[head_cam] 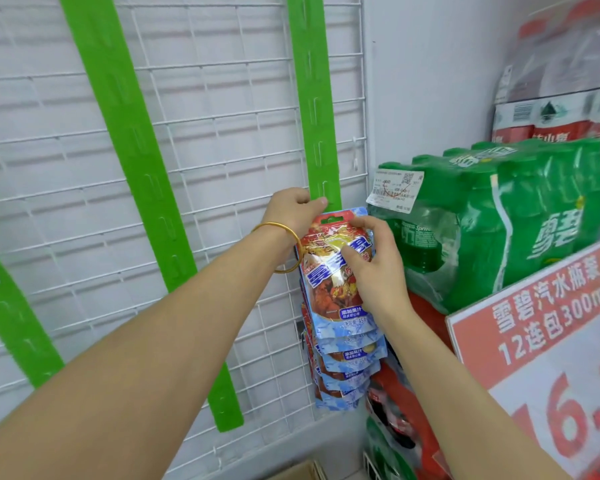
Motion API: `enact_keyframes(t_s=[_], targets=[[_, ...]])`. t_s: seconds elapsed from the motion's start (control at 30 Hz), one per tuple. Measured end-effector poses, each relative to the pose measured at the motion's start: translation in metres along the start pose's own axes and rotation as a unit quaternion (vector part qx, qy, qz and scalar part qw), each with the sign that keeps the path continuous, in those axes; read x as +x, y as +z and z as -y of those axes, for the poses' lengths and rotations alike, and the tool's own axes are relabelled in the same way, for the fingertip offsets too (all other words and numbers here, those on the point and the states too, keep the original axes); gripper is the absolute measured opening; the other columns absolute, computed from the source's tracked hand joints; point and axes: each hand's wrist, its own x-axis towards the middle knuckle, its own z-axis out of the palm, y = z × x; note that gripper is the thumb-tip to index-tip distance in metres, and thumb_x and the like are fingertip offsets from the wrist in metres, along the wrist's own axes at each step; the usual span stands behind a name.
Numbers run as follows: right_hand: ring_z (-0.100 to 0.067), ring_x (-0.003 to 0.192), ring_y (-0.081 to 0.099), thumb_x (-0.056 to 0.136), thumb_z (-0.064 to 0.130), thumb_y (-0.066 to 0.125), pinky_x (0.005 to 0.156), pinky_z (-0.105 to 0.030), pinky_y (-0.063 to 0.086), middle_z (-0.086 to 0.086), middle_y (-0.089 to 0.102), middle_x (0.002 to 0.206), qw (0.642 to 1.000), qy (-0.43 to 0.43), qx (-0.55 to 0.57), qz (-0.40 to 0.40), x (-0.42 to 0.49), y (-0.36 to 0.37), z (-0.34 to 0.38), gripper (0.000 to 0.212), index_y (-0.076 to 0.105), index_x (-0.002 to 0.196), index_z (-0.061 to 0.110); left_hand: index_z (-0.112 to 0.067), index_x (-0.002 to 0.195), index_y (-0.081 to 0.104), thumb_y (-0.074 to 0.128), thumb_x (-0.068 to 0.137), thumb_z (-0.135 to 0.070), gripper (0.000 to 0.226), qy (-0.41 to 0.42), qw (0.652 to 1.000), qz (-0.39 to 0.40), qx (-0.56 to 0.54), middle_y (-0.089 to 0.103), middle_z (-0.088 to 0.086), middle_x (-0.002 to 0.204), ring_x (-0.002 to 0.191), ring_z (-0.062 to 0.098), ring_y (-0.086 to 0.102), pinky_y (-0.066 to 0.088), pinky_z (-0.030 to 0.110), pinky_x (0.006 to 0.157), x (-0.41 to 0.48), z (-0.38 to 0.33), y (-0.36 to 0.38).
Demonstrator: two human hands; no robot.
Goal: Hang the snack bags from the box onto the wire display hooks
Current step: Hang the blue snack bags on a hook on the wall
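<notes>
Head camera looks down along two bare forearms toward a white wire grid (222, 140) fixed on a pale wall. Nearest, at the bottom edge, a corner of a cardboard box (302, 471) shows; what is inside it cannot be seen. On the right, near, stands a red and white price sign (548, 344) with big printed digits, and behind it a shrink-wrapped pack of green soda bottles (520, 216) with a white paper label on its end. Red cartons are stacked above that pack, a little blurred.

Three green plastic strips hang on the grid. The middle strip (132, 188) runs slanted across it, and the right strip (314, 98) hangs almost straight. Below the right strip a column of hung snack bags (347, 368) overlaps downward, blue and red.

The top snack bag (329, 271) is at the lower end of the right strip, its hanging hole just under the strip's tip. The right hand (378, 268) lies on the front of this bag, the fingers spread and pressing it, the thumb near the top edge. The left hand (293, 211), with a gold bangle (284, 247) on the wrist, is closed, pinching the strip's lower end at the bag's top.
</notes>
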Motion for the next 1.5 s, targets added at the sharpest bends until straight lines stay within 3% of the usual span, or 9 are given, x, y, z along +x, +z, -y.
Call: enact_keyframes(t_s=[0.1, 0.27, 0.5, 0.67, 0.8, 1.0, 1.1, 1.27, 1.5], targets=[[-0.013, 0.108, 0.056, 0.086, 0.003, 0.057, 0.097, -0.042, 0.046, 0.013, 0.055, 0.110, 1.000, 0.012, -0.010, 0.003, 0.002, 0.001, -0.001, 0.037, 0.050, 0.113, 0.028, -0.008, 0.089, 0.060, 0.060, 0.087, -0.017, 0.009, -0.007, 1.000, 0.004, -0.023, 0.055, 0.017, 0.080, 0.068, 0.022, 0.051, 0.042, 0.031, 0.062, -0.001, 0.001, -0.001], [-0.014, 0.107, 0.057, 0.086, 0.003, 0.057, 0.096, -0.043, 0.047, 0.012, 0.056, 0.111, 0.999, 0.036, -0.011, 0.011, -0.002, -0.001, -0.003, 0.037, 0.051, 0.112, 0.028, -0.012, 0.073, 0.061, 0.058, 0.088, -0.016, 0.016, -0.014, 0.999, 0.011, -0.047, 0.059, 0.007, 0.069, 0.057, 0.015, 0.052, 0.043, 0.021, 0.052, -0.002, 0.001, -0.002], [-0.012, 0.107, 0.052, 0.086, 0.008, 0.055, 0.092, -0.032, 0.043, 0.003, 0.052, 0.121, 0.995, 0.044, -0.087, 0.012, -0.012, -0.004, -0.012, 0.038, 0.051, 0.117, 0.031, -0.009, 0.077, 0.063, 0.057, 0.087, -0.009, 0.012, 0.004, 0.998, 0.008, -0.055, 0.062, 0.018, 0.087, 0.081, 0.024, 0.057, 0.050, 0.039, 0.082, -0.010, 0.009, -0.001], [-0.022, 0.105, 0.051, 0.089, 0.013, 0.054, 0.088, -0.029, 0.040, -0.007, 0.042, 0.126, 0.963, -0.008, -0.268, -0.021, -0.024, -0.006, -0.004, 0.041, 0.050, 0.129, 0.023, -0.005, 0.123, 0.050, 0.058, 0.083, 0.002, 0.041, 0.046, 0.999, 0.004, -0.013, 0.060, 0.014, 0.105, 0.096, 0.023, 0.058, 0.048, 0.034, 0.089, -0.035, 0.018, -0.007], [-0.038, 0.115, 0.046, 0.082, 0.005, 0.057, 0.092, -0.045, 0.042, -0.018, 0.045, 0.132, 0.898, -0.071, -0.426, -0.084, -0.050, 0.002, 0.002, 0.045, 0.052, 0.126, 0.011, -0.009, 0.126, 0.046, 0.061, 0.081, 0.000, 0.049, 0.106, 0.992, -0.068, 0.030, 0.051, 0.000, 0.111, 0.105, 0.012, 0.050, 0.044, 0.027, 0.091, -0.079, 0.042, -0.025], [-0.034, 0.106, 0.053, 0.071, -0.008, 0.062, 0.085, -0.045, 0.048, -0.014, 0.056, 0.119, 0.909, -0.174, -0.379, -0.018, -0.136, 0.027, -0.012, 0.044, 0.058, 0.112, 0.008, -0.014, 0.124, 0.046, 0.059, 0.083, 0.002, 0.046, 0.010, 0.997, -0.060, 0.048, 0.054, 0.001, 0.120, 0.110, 0.007, 0.051, 0.044, 0.002, 0.074, -0.180, 0.131, -0.068], [-0.031, 0.105, 0.053, 0.071, -0.008, 0.062, 0.086, -0.044, 0.046, -0.014, 0.057, 0.116, 0.909, -0.182, -0.375, -0.008, -0.146, 0.038, -0.018, 0.042, 0.058, 0.110, 0.008, -0.012, 0.124, 0.048, 0.058, 0.084, -0.001, 0.042, -0.028, 0.995, -0.066, 0.068, 0.054, 0.001, 0.119, 0.113, 0.011, 0.051, 0.043, 0.008, 0.075, -0.196, 0.152, -0.081], [-0.027, 0.109, 0.045, 0.079, 0.003, 0.055, 0.092, -0.038, 0.039, -0.014, 0.056, 0.117, 0.918, -0.164, -0.352, -0.084, -0.122, 0.036, 0.001, 0.031, 0.059, 0.110, 0.005, -0.009, 0.114, 0.055, 0.060, 0.085, -0.007, 0.030, 0.003, 0.998, -0.065, 0.002, 0.060, 0.003, 0.102, 0.084, 0.006, 0.056, 0.049, 0.029, 0.084, -0.156, 0.113, -0.054], [-0.036, 0.114, 0.046, 0.088, 0.022, 0.055, 0.093, -0.044, 0.038, -0.018, 0.050, 0.125, 0.920, 0.036, -0.379, -0.093, -0.082, 0.006, -0.003, 0.043, 0.045, 0.126, 0.006, -0.014, 0.081, 0.053, 0.062, 0.085, -0.029, 0.018, -0.066, 0.996, -0.043, -0.045, 0.062, 0.011, 0.081, 0.081, 0.033, 0.063, 0.053, 0.049, 0.081, -0.095, 0.074, 0.011]])
